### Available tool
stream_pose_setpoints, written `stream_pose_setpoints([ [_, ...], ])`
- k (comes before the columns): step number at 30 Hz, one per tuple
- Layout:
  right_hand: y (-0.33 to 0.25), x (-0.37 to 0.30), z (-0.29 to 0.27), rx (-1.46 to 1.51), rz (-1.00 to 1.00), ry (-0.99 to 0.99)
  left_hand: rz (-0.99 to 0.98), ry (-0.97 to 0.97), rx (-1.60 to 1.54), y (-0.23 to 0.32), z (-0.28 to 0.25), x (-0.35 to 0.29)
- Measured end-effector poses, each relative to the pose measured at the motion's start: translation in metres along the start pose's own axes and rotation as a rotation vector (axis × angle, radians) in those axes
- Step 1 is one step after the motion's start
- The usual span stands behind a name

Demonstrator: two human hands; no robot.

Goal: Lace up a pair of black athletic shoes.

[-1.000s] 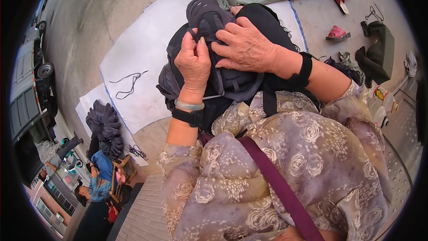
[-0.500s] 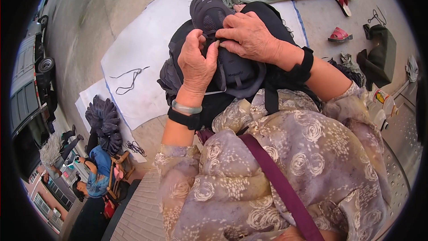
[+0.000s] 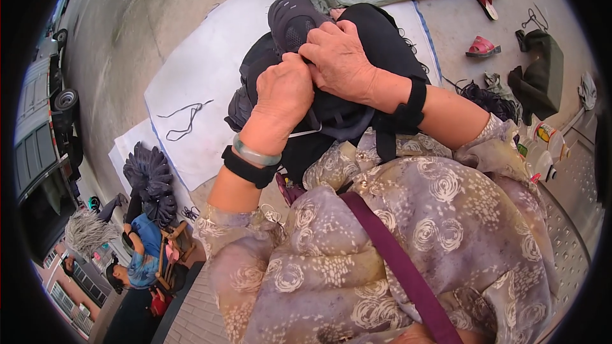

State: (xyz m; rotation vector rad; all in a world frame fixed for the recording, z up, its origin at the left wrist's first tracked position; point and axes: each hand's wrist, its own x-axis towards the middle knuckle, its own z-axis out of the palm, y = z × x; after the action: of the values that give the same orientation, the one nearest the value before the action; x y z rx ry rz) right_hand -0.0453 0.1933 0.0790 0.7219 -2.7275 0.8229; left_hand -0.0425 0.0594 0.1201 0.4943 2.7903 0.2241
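A dark grey shoe upper (image 3: pixel 292 16) with a mesh toe lies across my lap, its toe pointing away from me. Over its middle, my left hand (image 3: pixel 285 92) is closed in a fist and my right hand (image 3: pixel 338 57) pinches with bent fingers, the two touching. Both grip the upper around its lacing area; any lace between the fingertips is hidden. Beneath my wrists the heel end (image 3: pixel 347 124) shows partly. More dark grey material (image 3: pixel 241 108) rests by my left wrist.
A white sheet (image 3: pixel 197 70) covers the ground, with a loose dark lace (image 3: pixel 185 121) on it. Stacked dark uppers (image 3: pixel 150 181) stand at left, near a seated person (image 3: pixel 143 251). Red slippers (image 3: pixel 482 47) and a dark green bag (image 3: pixel 542 76) lie at right. A truck (image 3: pixel 41 121) stands far left.
My left hand has curled from a spread thumb-and-finger pose into a fist and moved against my right hand. My right fingers have shifted slightly left and bent further.
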Motion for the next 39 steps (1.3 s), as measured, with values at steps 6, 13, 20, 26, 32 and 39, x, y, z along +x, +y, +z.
stream_pose_setpoints([
  [6, 0.003, -0.001, 0.002, 0.02, 0.047, -0.012, -0.018, -0.009, 0.005, -0.002, 0.003, 0.001],
  [13, 0.016, -0.007, 0.01, -0.034, -0.09, 0.081, -0.049, -0.006, -0.065, -0.005, 0.008, 0.001],
  [20, 0.017, -0.009, 0.015, -0.05, -0.078, 0.015, 0.002, -0.077, 0.0, -0.005, 0.006, 0.01],
  [26, 0.002, -0.004, 0.01, -0.043, 0.055, -0.004, -0.048, -0.05, -0.03, -0.013, 0.003, 0.002],
  [32, 0.005, -0.01, 0.008, -0.136, -0.067, 0.096, 0.075, 0.045, -0.075, -0.017, 0.008, 0.002],
  [39, 0.025, -0.011, 0.013, -0.233, -0.205, 0.172, 0.199, 0.029, -0.267, -0.027, 0.013, 0.022],
])
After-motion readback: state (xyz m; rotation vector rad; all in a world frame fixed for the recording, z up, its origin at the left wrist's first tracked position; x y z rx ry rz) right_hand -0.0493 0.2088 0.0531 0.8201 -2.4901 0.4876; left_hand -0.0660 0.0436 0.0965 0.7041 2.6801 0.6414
